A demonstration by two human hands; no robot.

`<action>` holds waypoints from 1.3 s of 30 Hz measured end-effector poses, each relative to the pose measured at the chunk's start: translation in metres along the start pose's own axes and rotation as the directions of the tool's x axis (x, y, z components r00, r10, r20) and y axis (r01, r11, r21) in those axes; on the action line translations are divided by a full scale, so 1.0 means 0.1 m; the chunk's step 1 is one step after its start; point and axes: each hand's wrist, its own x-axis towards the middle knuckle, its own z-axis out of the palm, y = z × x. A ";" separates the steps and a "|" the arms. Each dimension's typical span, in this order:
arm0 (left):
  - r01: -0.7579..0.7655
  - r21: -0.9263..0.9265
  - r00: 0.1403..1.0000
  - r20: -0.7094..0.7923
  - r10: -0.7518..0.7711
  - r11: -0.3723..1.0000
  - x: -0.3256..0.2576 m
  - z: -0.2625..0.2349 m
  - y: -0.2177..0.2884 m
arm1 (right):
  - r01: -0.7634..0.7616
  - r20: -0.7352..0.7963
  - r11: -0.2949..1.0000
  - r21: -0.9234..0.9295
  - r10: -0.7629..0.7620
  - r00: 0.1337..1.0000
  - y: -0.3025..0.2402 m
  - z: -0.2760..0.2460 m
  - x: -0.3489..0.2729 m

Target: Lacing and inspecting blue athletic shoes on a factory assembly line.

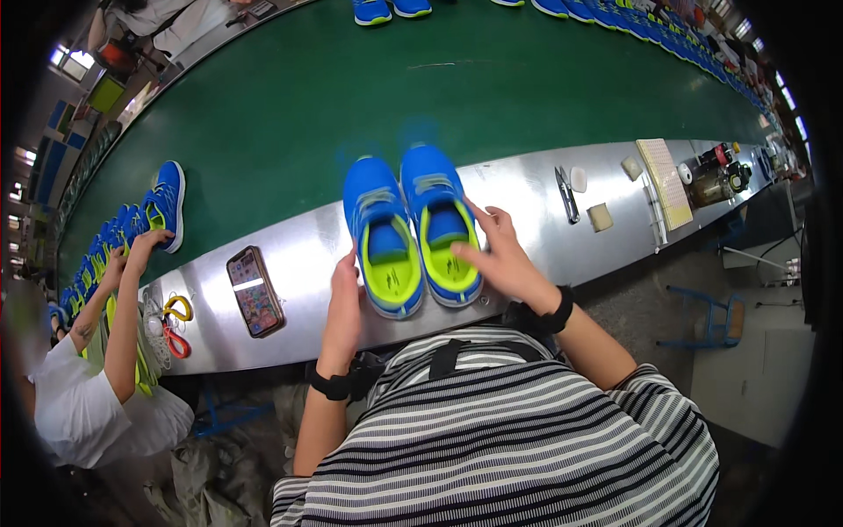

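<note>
Two blue sneakers with lime-green linings stand side by side in front of me, toes pointing away. They straddle the green surface and the metal edge. My left hand presses against the outer side of the left sneaker, most of its fingers hidden by the shoe. Around the collar of the right sneaker my right hand is closed, its thumb inside over the lime insole and its fingers along the outer side.
A phone lies left on the metal ledge, beside yellow and orange looped cords. Snips, small pale blocks and a yellowish pad lie right. A co-worker's hand touches another blue sneaker at left.
</note>
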 end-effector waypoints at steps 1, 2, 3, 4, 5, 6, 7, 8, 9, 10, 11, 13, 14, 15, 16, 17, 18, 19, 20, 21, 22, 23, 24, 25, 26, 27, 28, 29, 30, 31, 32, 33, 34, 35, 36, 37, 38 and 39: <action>0.002 -0.009 1.000 0.011 -0.002 1.000 0.00 -0.07 -0.07 | 0.037 -0.074 0.825 -0.564 -0.095 0.993 0.13 0.00 -0.08; -0.031 0.030 0.998 0.055 0.029 0.999 -0.02 -0.15 -0.12 | 0.145 -0.162 0.924 -0.354 -0.213 0.964 0.22 0.02 -0.06; -0.062 0.064 0.994 0.096 0.056 0.996 -0.02 -0.18 -0.15 | 0.147 -0.155 0.920 -0.362 -0.215 0.964 0.14 -0.03 -0.03; -0.042 -0.112 0.992 0.111 0.055 0.993 -0.03 -0.17 -0.07 | 0.317 -0.063 0.848 -0.425 -0.377 0.924 -0.03 -0.10 0.01; -0.047 -0.123 0.993 0.103 0.059 0.991 -0.05 -0.18 -0.10 | 0.481 0.041 0.742 -0.466 -0.525 0.850 -0.18 -0.15 0.06; -0.060 -0.144 0.989 0.122 0.078 0.988 -0.05 -0.18 -0.14 | 0.685 0.281 0.565 -0.461 -0.639 0.716 -0.29 -0.20 0.17; -0.083 -0.163 0.984 0.140 0.106 0.983 -0.03 -0.21 -0.17 | 0.847 0.502 0.355 -0.396 -0.688 0.524 -0.41 -0.21 0.31; -0.075 -0.217 0.982 0.154 0.110 0.973 -0.02 -0.20 -0.21 | 0.895 0.615 0.229 -0.383 -0.659 0.432 -0.48 -0.17 0.42; -0.055 -0.264 0.977 0.184 0.106 0.963 -0.04 -0.21 -0.18 | 0.929 0.719 0.109 -0.354 -0.604 0.344 -0.52 -0.10 0.50; -0.049 -0.274 0.978 0.182 0.102 0.961 -0.07 -0.24 -0.15 | 0.928 0.726 0.079 -0.365 -0.600 0.337 -0.59 -0.06 0.57; -0.117 -0.232 0.981 0.123 0.149 0.966 -0.13 -0.28 -0.16 | 0.937 0.781 -0.014 -0.350 -0.556 0.284 -0.65 -0.01 0.67; -0.164 0.007 0.986 0.033 0.164 0.986 -0.26 -0.42 -0.04 | 0.932 0.843 -0.139 -0.335 -0.485 0.231 -0.83 -0.06 0.95; -0.127 0.070 0.992 -0.008 0.128 0.989 -0.31 -0.52 -0.13 | 0.919 0.773 -0.053 -0.391 -0.561 0.296 -0.95 -0.08 1.09; -0.169 -0.006 0.981 -0.094 0.168 0.986 -0.33 -0.54 -0.18 | 0.900 0.691 0.039 -0.435 -0.627 0.361 -1.08 -0.10 1.24; -0.165 0.003 0.979 -0.120 0.164 0.986 -0.34 -0.57 -0.21 | 0.873 0.614 0.143 -0.466 -0.658 0.436 -1.17 -0.08 1.41; -0.159 0.013 0.977 -0.144 0.159 0.987 -0.34 -0.61 -0.23 | 0.878 0.622 0.122 -0.463 -0.661 0.420 -1.26 -0.08 1.59; -0.150 0.020 0.971 -0.185 0.151 0.989 -0.34 -0.62 -0.26 | 0.854 0.527 0.283 -0.437 -0.688 0.498 -1.35 -0.04 1.80; -0.143 0.026 0.966 -0.214 0.145 0.989 -0.31 -0.59 -0.27 | 0.806 0.427 0.439 -0.396 -0.690 0.585 -1.43 -0.04 2.01; -0.142 0.028 0.959 -0.245 0.145 0.989 -0.29 -0.56 -0.26 | 0.746 0.365 0.588 -0.314 -0.650 0.666 -1.43 0.00 2.31; -0.194 0.092 0.948 -0.238 0.211 0.977 -0.27 -0.57 -0.27 | 0.674 0.281 0.636 -0.377 -0.614 0.737 -1.48 0.02 2.56; -0.200 0.087 0.949 -0.229 0.215 0.976 -0.26 -0.56 -0.26 | 0.659 0.169 0.653 -0.372 -0.651 0.740 -1.48 0.03 2.89; -0.203 0.076 0.955 -0.207 0.215 0.976 -0.23 -0.56 -0.22 | 0.618 0.135 0.648 -0.445 -0.634 0.761 -1.53 -0.03 3.30; -0.195 0.053 0.954 -0.223 0.202 0.979 -0.20 -0.52 -0.15 | 0.585 0.036 0.627 -0.515 -0.666 0.745 -1.51 -0.10 3.76; -0.202 0.059 0.953 -0.218 0.210 0.978 -0.15 -0.49 -0.13 | 0.518 -0.051 0.690 -0.505 -0.624 0.780 -1.61 -0.21 4.16; -0.209 0.061 0.953 -0.209 0.217 0.976 -0.13 -0.48 -0.10 | 0.364 -0.228 0.628 -0.688 -0.662 0.714 -1.79 -0.35 4.52; -0.208 0.064 0.953 -0.213 0.217 0.976 -0.14 -0.48 -0.10 | 0.317 -0.250 0.449 -0.835 -0.824 0.509 -1.96 -0.46 4.65; -0.201 0.066 0.952 -0.221 0.211 0.977 -0.18 -0.50 -0.11 | 0.352 -0.276 0.503 -0.790 -0.803 0.528 -2.22 -0.52 4.63; -0.199 0.064 0.952 -0.225 0.208 0.978 -0.24 -0.52 -0.13 | 0.489 -0.359 0.625 -0.608 -0.766 0.533 -2.41 -0.51 4.54; -0.196 0.059 0.950 -0.238 0.205 0.979 -0.28 -0.53 -0.17 | 0.616 -0.328 0.647 -0.449 -0.761 0.560 -2.52 -0.46 4.35; -0.200 0.048 0.948 -0.243 0.205 0.979 -0.31 -0.53 -0.21 | 0.709 -0.291 0.648 -0.279 -0.761 0.580 -2.55 -0.44 4.09; -0.202 0.039 0.949 -0.239 0.205 0.979 -0.32 -0.54 -0.27 | 0.718 -0.156 0.666 -0.204 -0.746 0.648 -2.46 -0.41 3.75; -0.191 0.050 0.955 -0.219 0.198 0.980 -0.30 -0.55 -0.33 | 0.706 -0.017 0.696 -0.133 -0.714 0.700 -2.27 -0.41 3.36; -0.169 0.063 0.963 -0.201 0.178 0.984 -0.31 -0.56 -0.39 | 0.760 0.116 0.609 -0.228 -0.758 0.642 -2.01 -0.39 2.98; -0.127 0.094 0.967 -0.208 0.145 0.987 -0.35 -0.59 -0.39 | 0.731 0.259 0.672 -0.119 -0.689 0.677 -1.72 -0.29 2.63; -0.180 0.132 0.952 -0.225 0.207 0.975 -0.40 -0.62 -0.39 | 0.717 0.395 0.685 -0.128 -0.628 0.671 -1.46 -0.16 2.26; -0.159 0.168 0.958 -0.211 0.193 0.973 -0.41 -0.67 -0.40 | 0.606 0.568 0.769 -0.204 -0.412 0.713 -1.25 -0.13 1.92; -0.147 0.177 0.963 -0.199 0.182 0.973 -0.40 -0.67 -0.37 | 0.638 0.610 0.720 -0.273 -0.383 0.694 -1.02 -0.17 1.55; -0.222 0.149 0.950 -0.192 0.248 0.964 -0.36 -0.69 -0.40 | 0.676 0.655 0.665 -0.319 -0.360 0.664 -0.77 -0.19 1.20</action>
